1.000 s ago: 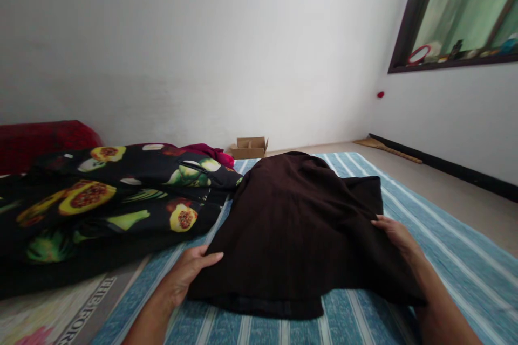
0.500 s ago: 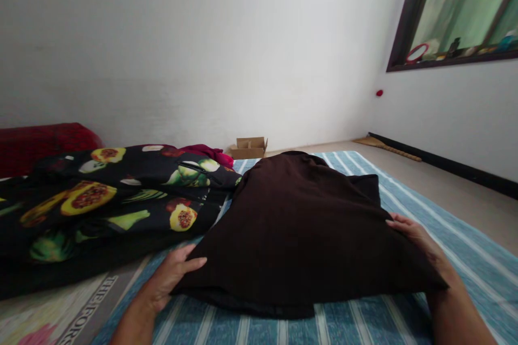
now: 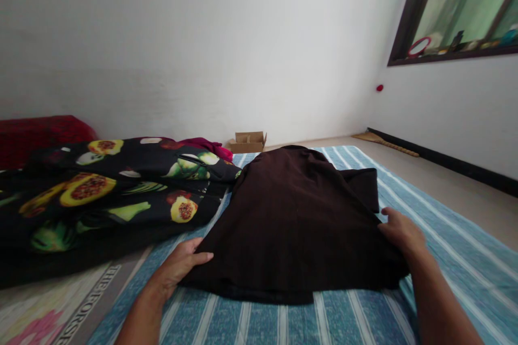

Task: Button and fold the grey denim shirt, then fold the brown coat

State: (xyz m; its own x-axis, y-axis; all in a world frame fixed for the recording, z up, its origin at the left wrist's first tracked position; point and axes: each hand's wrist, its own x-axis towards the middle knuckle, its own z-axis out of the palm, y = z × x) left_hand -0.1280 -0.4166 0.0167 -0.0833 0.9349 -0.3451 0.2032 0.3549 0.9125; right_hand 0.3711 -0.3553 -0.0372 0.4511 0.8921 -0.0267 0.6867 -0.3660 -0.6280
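Note:
A dark brown top (image 3: 291, 221) lies spread over a blue and white striped sheet (image 3: 238, 323), its hem toward me and one sleeve-like part sticking out at the right. My left hand (image 3: 182, 264) grips its left edge near the hem, thumb on top and fingers underneath. At the opposite edge, a little farther up, my right hand (image 3: 399, 229) pinches the cloth between thumb and fingers. The hem now rests low, close to the sheet.
Left of the top is a black fruit-print cloth (image 3: 133, 188), with a red bundle (image 3: 44, 140) behind it. A cardboard box (image 3: 247, 142) stands by the wall. A straw broom (image 3: 384, 143) lies on the floor at the right, below a window (image 3: 457, 11).
The raised right corner of the hem has come down toward the sheet. My right hand has moved slightly left along with the edge; my left hand has shifted a little up and right.

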